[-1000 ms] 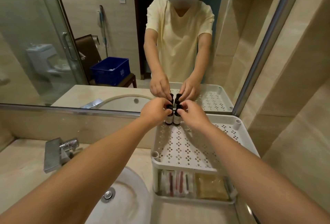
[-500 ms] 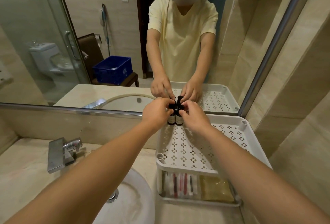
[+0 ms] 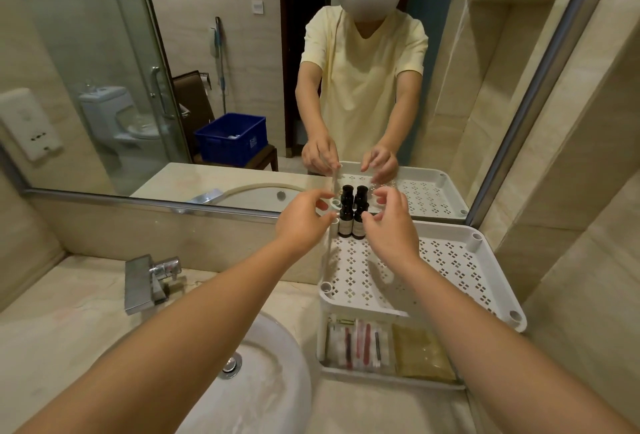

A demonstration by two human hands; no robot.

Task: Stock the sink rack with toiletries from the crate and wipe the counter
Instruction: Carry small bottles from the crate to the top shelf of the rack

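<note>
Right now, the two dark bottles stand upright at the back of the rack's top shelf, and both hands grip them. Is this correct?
Not the grip. In the head view the two dark bottles stand upright at the back of the rack's top shelf, but the left hand and the right hand are open beside them.

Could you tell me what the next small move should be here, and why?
Probably draw both hands back and turn to the blue crate, seen in the mirror, for more toiletries. The two dark bottles stand upright at the back left corner of the rack's top shelf, and the left hand and right hand are open beside them, gripping neither, with room left on that shelf.
</note>
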